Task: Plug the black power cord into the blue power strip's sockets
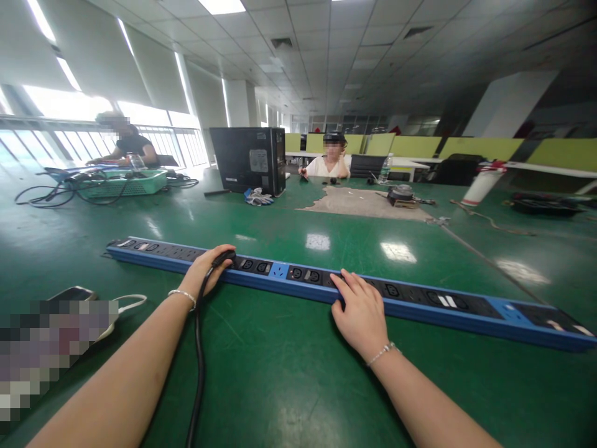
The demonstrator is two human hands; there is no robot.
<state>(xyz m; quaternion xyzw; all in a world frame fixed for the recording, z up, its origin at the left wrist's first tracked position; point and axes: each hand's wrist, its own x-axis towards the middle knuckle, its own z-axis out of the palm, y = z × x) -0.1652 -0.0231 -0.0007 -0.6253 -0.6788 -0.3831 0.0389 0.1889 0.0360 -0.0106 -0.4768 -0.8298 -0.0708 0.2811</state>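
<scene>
A long blue power strip [280,271] with black sockets lies across the green table. My left hand [206,269] is closed around a black plug [224,257], held against the strip left of its middle; whether its prongs sit in a socket is hidden. From the plug a black power cord [199,354] runs down past my wrist and out of the bottom of the view. Right of the strip's middle, my right hand [361,308] rests on it, fingers stretched over the top face and thumb at the near side, gripping no separate thing.
A phone-like device [77,295], partly blurred out, lies at the left with a white cable. Farther back are a green basket [125,185] with cables, a black computer case [249,160], gloves [259,197] and a white roll [482,185]. Two people sit beyond.
</scene>
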